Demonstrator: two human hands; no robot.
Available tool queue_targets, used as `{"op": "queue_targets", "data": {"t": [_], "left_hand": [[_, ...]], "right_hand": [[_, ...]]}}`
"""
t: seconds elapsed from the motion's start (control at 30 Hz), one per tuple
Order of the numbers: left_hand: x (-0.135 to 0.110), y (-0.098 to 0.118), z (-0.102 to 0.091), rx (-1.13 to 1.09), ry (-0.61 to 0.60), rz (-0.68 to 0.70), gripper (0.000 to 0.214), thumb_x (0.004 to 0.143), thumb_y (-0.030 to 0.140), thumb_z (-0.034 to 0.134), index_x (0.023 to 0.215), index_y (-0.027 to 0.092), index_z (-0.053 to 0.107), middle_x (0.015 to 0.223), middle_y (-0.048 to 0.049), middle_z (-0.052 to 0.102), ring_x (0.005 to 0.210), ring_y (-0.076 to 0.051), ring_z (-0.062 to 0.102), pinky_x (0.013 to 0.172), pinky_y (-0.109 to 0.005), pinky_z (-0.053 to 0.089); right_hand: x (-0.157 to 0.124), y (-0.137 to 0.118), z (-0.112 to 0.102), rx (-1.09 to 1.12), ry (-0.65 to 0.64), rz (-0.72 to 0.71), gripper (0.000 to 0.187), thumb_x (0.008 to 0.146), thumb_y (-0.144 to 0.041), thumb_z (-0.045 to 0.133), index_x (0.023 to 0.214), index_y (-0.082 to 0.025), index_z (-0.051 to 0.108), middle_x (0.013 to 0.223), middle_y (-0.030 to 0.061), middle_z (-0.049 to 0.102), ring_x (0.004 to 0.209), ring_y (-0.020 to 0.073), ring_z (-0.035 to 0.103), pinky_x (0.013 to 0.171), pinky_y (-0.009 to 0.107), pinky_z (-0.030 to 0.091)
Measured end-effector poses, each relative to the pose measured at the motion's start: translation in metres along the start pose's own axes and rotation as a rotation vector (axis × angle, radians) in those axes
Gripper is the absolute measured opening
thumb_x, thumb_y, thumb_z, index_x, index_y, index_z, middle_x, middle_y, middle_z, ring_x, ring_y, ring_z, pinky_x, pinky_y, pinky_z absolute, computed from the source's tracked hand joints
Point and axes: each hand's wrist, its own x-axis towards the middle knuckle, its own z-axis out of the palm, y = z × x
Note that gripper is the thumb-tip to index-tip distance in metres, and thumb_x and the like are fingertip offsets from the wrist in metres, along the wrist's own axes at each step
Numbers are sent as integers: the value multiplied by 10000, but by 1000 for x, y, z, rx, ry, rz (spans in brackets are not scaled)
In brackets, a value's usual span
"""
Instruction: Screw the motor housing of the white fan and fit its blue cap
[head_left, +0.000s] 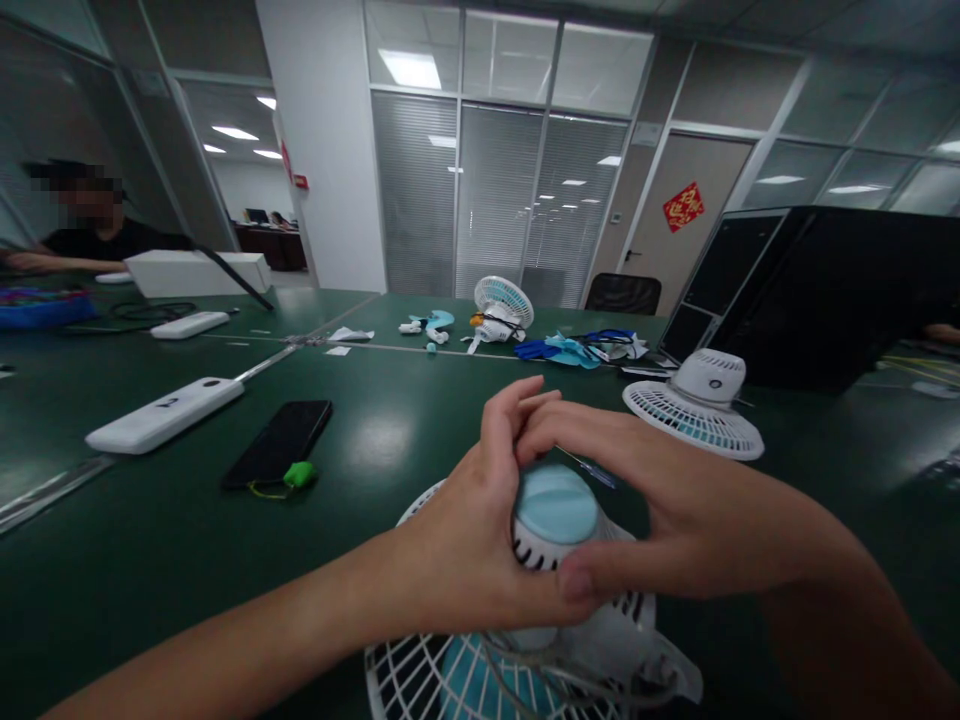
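Observation:
Right in front of me a small white fan point(420, 665) with light-blue blades lies on the green table. Its rear motor housing carries a round light-blue knob point(559, 502) on top. From the left, my left hand point(480, 530) curves around the housing. Opposite it, my right hand point(637, 490) wraps the other side, its thumb crossing over the left thumb at the front. The fingertips of both hands meet behind the knob. Loose grey cable point(525, 680) runs under the hands. A thin screwdriver point(596, 472) lies just behind, partly covered by my right hand.
A black phone point(281, 440) with a green charm and a white power strip point(169, 412) lie left. Another fan point(701, 400) rests at right beside a large black monitor point(825, 290). A third fan point(501, 308), blue parts point(435, 322) and blue gloves point(570, 348) lie farther back. A person sits far left.

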Motion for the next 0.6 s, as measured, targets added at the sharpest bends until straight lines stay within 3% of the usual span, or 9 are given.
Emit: {"op": "queue_targets", "data": {"t": [0.13,0.2,0.4,0.5,0.6], "left_hand": [[3,-1,-6,-138,-27,-97,1196,626,303,891,1474,279,48,1592,-184,255,1480,-363,267,1193,-568,252],[6,-3,-9,-253,-21,-148,1109,656,311,869,1455,296,99,1593,-178,258,1479,-368,268,1181,-591,251],[10,-17,-8,-510,70,-174,678,852,443,692,1376,279,294,1532,-165,377,1399,-361,410,1141,-590,306],[14,-23,-9,-540,100,-162,585,864,443,671,1333,260,372,1497,-151,429,1358,-336,464,1124,-559,344],[19,-28,-14,-445,123,-150,451,900,440,600,1269,229,449,1447,-144,499,1330,-322,495,1094,-535,388]], "right_hand": [[1,-2,1,56,-103,75,779,569,-493,897,1230,-218,589,1249,33,625,1132,235,584,939,312,478],[3,-5,5,59,-130,89,889,496,-485,925,1266,-213,573,1286,40,606,1176,248,564,998,334,462],[6,-16,32,-95,-14,139,705,684,-475,813,1263,-137,597,1311,138,606,1206,295,548,1078,471,408],[-1,-17,39,-137,15,178,648,673,-438,770,1216,-124,611,1228,158,639,1120,322,582,1003,510,462],[-13,-20,39,-124,71,164,626,643,-363,757,1221,-176,605,1257,126,624,1150,308,574,1004,464,478]]}}
